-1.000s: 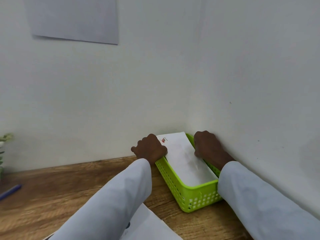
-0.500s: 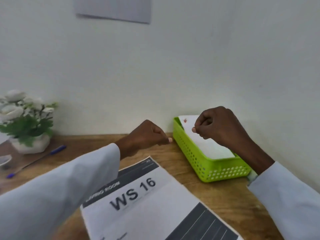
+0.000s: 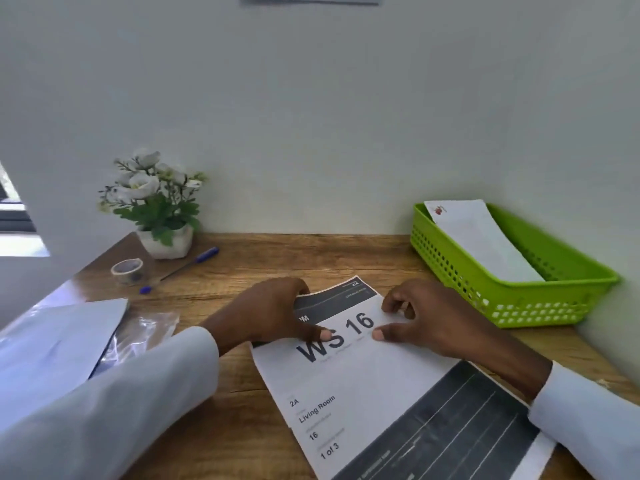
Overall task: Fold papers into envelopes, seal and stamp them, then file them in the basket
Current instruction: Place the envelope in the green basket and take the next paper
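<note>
A printed sheet [image 3: 349,386] marked "WS 16" lies on the wooden desk in front of me. My left hand [image 3: 273,313] curls over its upper left edge with the thumb pressed on top. My right hand [image 3: 433,320] pinches its upper right edge between thumb and fingers. To the right, in the wall corner, stands a green basket [image 3: 526,306]. A white envelope [image 3: 485,240] with a small red stamp at its far end lies inside it. Neither hand touches the basket.
A potted white flower [image 3: 162,209] stands at the back left, with a tape roll [image 3: 127,270] and a blue pen [image 3: 188,265] beside it. Pale envelopes [image 3: 59,344] and a clear plastic sleeve [image 3: 149,327] lie at the left edge. Walls close the back and right.
Both hands left the envelope in the basket, pulled back toward me and took hold of the top of the printed sheet. The view swung left and down.
</note>
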`<state>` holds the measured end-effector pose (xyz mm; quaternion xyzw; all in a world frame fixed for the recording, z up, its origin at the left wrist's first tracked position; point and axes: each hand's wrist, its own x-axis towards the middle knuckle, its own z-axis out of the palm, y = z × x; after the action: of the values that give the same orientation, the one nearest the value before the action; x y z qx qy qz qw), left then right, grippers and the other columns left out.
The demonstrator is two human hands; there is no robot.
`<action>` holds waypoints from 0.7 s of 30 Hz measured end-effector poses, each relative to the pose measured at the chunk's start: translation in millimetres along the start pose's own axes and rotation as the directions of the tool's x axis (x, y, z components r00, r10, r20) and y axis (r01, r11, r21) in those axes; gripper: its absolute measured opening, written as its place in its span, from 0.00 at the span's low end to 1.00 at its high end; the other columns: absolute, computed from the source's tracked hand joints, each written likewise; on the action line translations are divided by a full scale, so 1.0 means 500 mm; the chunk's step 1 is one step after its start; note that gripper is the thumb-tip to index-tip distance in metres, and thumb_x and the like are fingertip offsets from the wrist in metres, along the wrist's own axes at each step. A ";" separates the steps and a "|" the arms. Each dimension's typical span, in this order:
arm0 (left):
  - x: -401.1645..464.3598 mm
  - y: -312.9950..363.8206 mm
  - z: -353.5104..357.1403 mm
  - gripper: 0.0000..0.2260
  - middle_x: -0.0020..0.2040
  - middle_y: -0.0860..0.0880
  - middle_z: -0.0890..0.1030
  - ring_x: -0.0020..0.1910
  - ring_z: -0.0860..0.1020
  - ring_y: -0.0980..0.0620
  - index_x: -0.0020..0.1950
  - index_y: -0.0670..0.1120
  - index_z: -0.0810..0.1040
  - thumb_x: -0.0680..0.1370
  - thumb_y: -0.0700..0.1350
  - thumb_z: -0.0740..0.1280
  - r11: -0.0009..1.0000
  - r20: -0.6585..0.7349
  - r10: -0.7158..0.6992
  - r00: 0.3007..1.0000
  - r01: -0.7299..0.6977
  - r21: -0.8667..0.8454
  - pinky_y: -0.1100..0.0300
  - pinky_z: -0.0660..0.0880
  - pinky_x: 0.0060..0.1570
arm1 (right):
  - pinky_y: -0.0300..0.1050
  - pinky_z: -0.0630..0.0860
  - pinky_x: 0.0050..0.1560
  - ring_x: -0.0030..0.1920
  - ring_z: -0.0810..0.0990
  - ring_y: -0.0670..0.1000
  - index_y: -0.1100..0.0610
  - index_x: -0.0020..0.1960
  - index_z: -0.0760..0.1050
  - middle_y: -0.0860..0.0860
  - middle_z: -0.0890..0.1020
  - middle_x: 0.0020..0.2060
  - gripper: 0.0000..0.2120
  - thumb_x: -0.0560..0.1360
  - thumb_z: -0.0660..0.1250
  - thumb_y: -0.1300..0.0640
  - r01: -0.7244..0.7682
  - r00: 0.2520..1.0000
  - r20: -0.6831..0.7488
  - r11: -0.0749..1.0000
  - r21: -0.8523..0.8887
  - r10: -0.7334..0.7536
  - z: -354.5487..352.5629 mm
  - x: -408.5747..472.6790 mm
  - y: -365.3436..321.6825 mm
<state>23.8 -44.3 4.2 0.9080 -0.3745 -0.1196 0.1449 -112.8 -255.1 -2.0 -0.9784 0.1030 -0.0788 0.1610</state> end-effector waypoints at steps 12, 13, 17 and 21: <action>0.037 -0.104 -0.055 0.15 0.48 0.53 0.82 0.45 0.79 0.52 0.49 0.49 0.79 0.68 0.53 0.77 0.992 -0.155 0.002 0.988 -0.021 -0.125 0.57 0.76 0.43 | 0.38 0.73 0.40 0.52 0.79 0.45 0.46 0.61 0.74 0.43 0.80 0.56 0.33 0.61 0.77 0.35 -0.049 0.999 0.002 0.965 0.258 0.050 0.048 0.064 -0.062; 0.040 -0.112 -0.059 0.12 0.46 0.52 0.83 0.44 0.80 0.52 0.46 0.49 0.80 0.69 0.52 0.77 0.992 -0.181 0.012 0.983 -0.035 -0.124 0.58 0.75 0.42 | 0.37 0.72 0.38 0.50 0.79 0.44 0.46 0.61 0.73 0.43 0.80 0.54 0.32 0.62 0.78 0.37 -0.060 0.998 -0.006 0.953 0.296 0.065 0.052 0.070 -0.066; 0.053 -0.142 -0.077 0.09 0.40 0.52 0.84 0.42 0.81 0.52 0.40 0.49 0.82 0.67 0.49 0.79 0.965 -0.300 0.015 0.954 -0.092 -0.246 0.57 0.77 0.43 | 0.34 0.75 0.36 0.45 0.80 0.41 0.45 0.59 0.72 0.39 0.79 0.47 0.27 0.65 0.80 0.46 -0.121 0.986 -0.042 0.857 0.501 0.164 0.069 0.088 -0.071; 0.064 -0.154 -0.083 0.08 0.39 0.51 0.85 0.42 0.83 0.49 0.39 0.48 0.82 0.66 0.47 0.80 0.901 -0.414 0.032 0.910 -0.206 -0.383 0.49 0.80 0.46 | 0.38 0.81 0.37 0.43 0.87 0.49 0.56 0.55 0.82 0.49 0.87 0.47 0.15 0.70 0.78 0.56 -0.124 0.977 -0.016 0.628 0.768 0.213 0.075 0.097 -0.053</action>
<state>109.1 -8.1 12.3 0.8357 -0.3586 -0.0008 0.4159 -54.1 -230.3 -22.4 -0.7996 0.1595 -0.1506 0.5590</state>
